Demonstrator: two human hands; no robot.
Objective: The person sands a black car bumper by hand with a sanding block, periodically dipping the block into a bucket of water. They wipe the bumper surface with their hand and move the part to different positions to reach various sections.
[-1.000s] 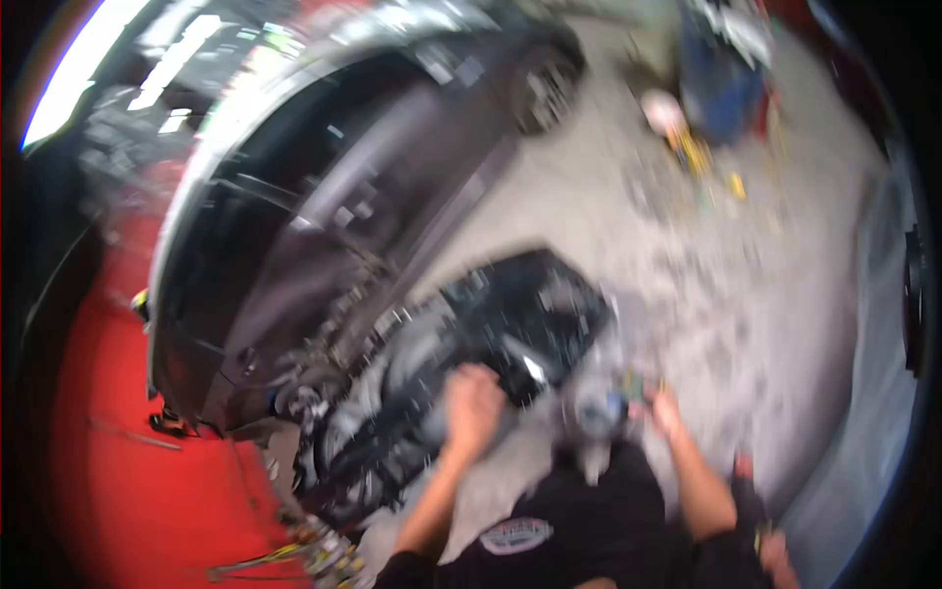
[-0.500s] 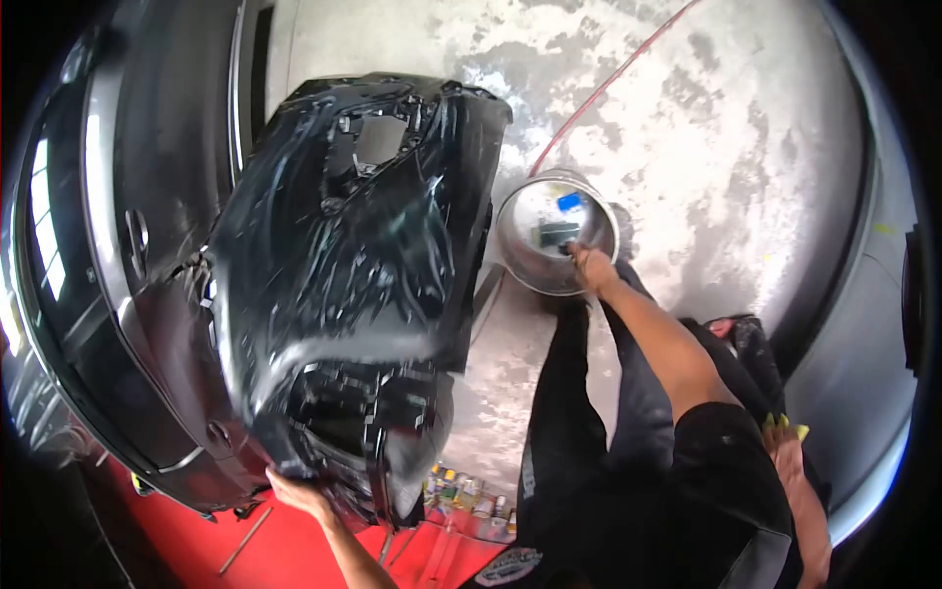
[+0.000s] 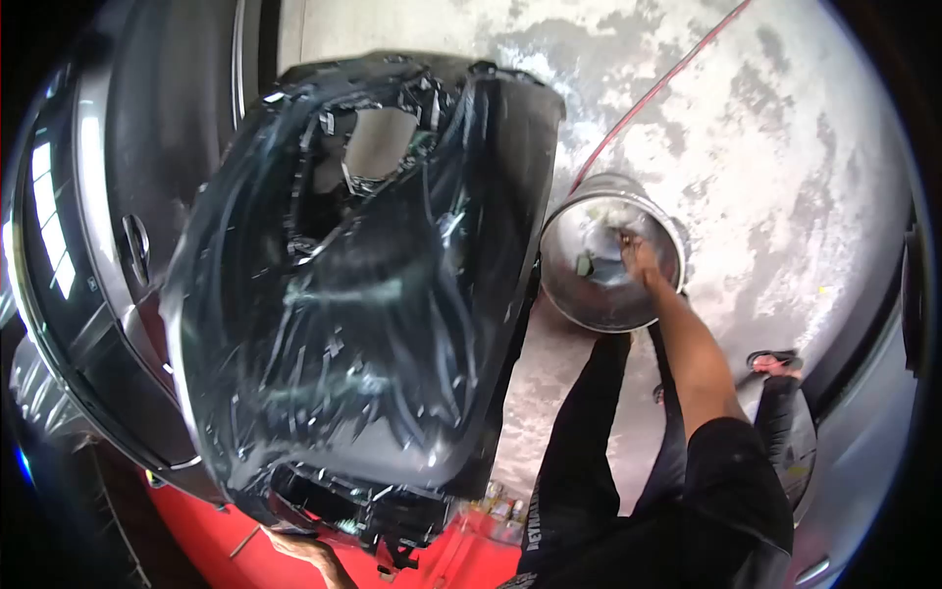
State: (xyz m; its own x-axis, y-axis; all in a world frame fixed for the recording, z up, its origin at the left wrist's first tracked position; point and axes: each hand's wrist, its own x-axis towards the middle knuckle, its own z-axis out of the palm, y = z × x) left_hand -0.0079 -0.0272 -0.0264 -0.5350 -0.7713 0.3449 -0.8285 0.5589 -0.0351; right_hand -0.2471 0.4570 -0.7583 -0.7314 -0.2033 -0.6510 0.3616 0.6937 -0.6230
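Note:
A large black panel, wet and streaked with suds, fills the middle of the view, with a cut-out opening near its far end. My left hand grips its near lower edge, the fingertips partly hidden beneath it. To the right of the panel stands a round metal bucket. My right hand reaches down inside it with the fingers closed. Something dark shows at those fingertips, too blurred to name. A small greenish piece lies in the bucket beside the hand.
A dark car stands close along the left. A red hose runs over the stained concrete floor behind the bucket. Several small bottles stand near a red surface at the bottom. Another person's foot shows at right.
The view has shifted, and the panel appears larger. My right hand is deeper in the bucket, and the blue item there no longer shows. Another person's hand with something yellow has left view.

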